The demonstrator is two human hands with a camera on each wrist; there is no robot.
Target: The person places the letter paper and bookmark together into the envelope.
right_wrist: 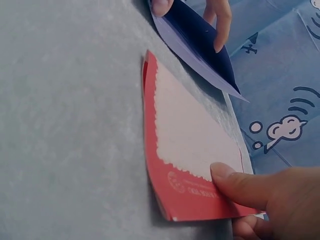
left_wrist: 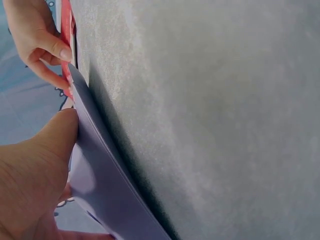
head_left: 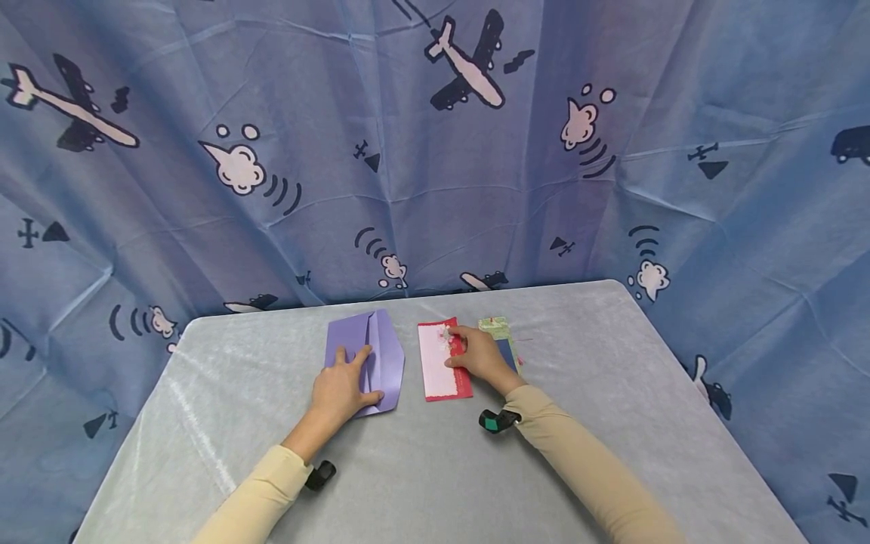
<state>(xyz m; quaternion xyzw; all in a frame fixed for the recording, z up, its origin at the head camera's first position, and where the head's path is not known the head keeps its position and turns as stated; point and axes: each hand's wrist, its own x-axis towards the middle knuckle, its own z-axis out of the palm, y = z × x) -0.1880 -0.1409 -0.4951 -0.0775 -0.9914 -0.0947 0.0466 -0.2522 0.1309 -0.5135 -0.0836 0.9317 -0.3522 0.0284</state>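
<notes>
A purple envelope (head_left: 347,332) lies on the left with its pointed flap (head_left: 390,366) unfolded to the right. My left hand (head_left: 336,389) rests on it with spread fingers; its thumb is on the flap side. In the right wrist view the pocket of the envelope (right_wrist: 192,30) gapes around that hand's fingers. To the right is a red greeting card (head_left: 435,370) with a pale pink front and a small flower decoration. My right hand (head_left: 484,355) pinches the card by its right side, thumb on top and fingers beneath.
A green and dark blue card (head_left: 496,327) lies behind my right hand, partly covered by it. All of this is on a table with a grey cloth (head_left: 421,476). A blue curtain (head_left: 326,151) with aeroplane prints hangs along the table's far edge.
</notes>
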